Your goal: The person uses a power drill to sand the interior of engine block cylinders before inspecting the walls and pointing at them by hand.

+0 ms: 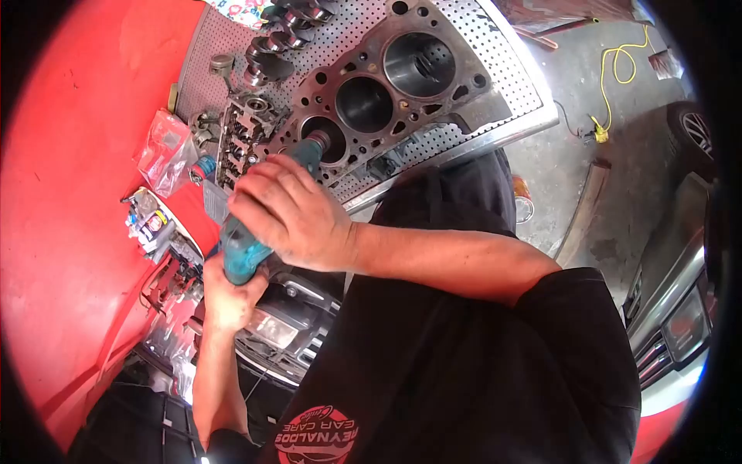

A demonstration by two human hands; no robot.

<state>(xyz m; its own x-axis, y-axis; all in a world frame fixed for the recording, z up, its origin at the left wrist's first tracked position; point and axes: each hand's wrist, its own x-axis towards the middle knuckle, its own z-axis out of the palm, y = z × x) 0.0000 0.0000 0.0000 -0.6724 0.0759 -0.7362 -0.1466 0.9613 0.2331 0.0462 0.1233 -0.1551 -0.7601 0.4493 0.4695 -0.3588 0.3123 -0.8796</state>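
A teal power drill (245,249) is held in both hands, its nose at the mouth of the nearest cylinder bore (334,147) of a metal engine block (469,63). My right hand (297,213) lies over the drill's body with its fingers wrapped across it. Lower down, my left hand (230,300) grips the drill's rear end. What sits inside the bore at the drill's tip is mostly hidden. Two more round bores in the block show dark walls.
The block rests on a perforated metal table (533,85) with a raised edge. A crankshaft (270,58), a cylinder head (236,139) and a piston (222,63) lie beside it. A plastic bag (166,151) is at left. A yellow cord (607,77) crosses the floor; vehicles stand nearby.
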